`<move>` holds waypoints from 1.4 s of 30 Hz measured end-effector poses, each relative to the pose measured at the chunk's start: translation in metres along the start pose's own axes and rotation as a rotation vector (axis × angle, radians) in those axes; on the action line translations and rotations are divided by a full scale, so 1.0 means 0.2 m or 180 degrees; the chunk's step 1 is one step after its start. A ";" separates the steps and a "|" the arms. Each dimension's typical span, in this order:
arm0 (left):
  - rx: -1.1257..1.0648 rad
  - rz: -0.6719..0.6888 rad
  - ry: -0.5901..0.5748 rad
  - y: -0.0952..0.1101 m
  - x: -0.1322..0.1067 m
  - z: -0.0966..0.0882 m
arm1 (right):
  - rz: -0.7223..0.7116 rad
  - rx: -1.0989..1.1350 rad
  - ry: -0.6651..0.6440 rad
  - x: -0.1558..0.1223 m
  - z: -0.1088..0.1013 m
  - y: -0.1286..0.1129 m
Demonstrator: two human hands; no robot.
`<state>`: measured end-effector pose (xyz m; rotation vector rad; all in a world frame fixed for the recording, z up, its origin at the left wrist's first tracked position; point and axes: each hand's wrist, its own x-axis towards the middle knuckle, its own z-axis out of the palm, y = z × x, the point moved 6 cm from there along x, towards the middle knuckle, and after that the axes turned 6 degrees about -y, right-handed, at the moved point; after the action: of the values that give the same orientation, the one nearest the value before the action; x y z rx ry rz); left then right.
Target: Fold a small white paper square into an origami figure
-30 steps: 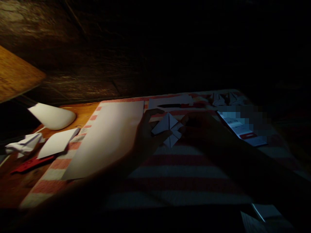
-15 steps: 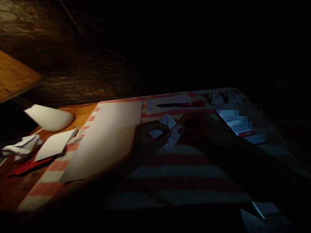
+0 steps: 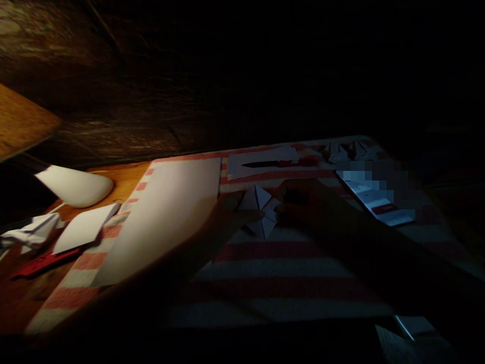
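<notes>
A small white piece of folded paper (image 3: 256,198), with creases meeting near its middle, is held above the striped cloth (image 3: 280,265). My left hand (image 3: 231,212) is closed on its left side, the thumb lying across the front. On the right edge, the fingers of my right hand (image 3: 297,199) pinch the paper. Both hands are in deep shadow, so the finger details are hard to make out. A large white sheet (image 3: 162,207) lies flat on the cloth to the left, partly behind my left forearm.
Behind the hands, a knife (image 3: 261,164) rests on a smaller paper sheet (image 3: 237,169). A lit phone (image 3: 382,205) lies at right, near folded paper shapes (image 3: 343,150). At left are a white lamp base (image 3: 81,187), a curved paper piece (image 3: 85,227), a red-handled object (image 3: 45,263) and crumpled-looking folded paper (image 3: 32,232).
The folded paper has turned a little and shifted slightly left in my hands. My left thumb now lies flatter across it, and a gap seen at its left side no longer shows.
</notes>
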<state>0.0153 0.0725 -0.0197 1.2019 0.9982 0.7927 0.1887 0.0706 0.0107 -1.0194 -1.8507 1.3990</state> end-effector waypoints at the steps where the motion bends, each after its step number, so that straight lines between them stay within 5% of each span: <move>1: -0.0022 -0.0012 -0.0033 0.00 0.00 0.00 | -0.0034 -0.0095 0.0027 0.00 0.00 0.00; 12: -0.0047 -0.0188 -0.0032 -0.02 0.01 -0.01 | -0.0017 -0.0049 0.0099 -0.01 -0.01 0.00; 20: 0.0224 -0.0168 -0.0168 0.05 -0.02 0.02 | 0.0227 0.1097 -0.0157 -0.01 0.04 0.07; 30: 0.0189 0.0016 0.0211 0.02 -0.04 0.02 | 0.0518 0.1830 0.0030 0.02 0.04 0.08; 35: 0.0031 0.0065 0.0112 0.04 -0.04 0.03 | 0.0629 0.1986 0.0287 0.01 -0.01 0.04; 42: -0.0096 0.0178 0.0266 0.06 -0.07 0.05 | 0.0230 0.1766 0.0269 0.00 0.00 -0.03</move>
<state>0.0192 0.0589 -0.0042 1.1829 1.0210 0.9054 0.1873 0.0692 0.0160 -0.8426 -1.2604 1.7467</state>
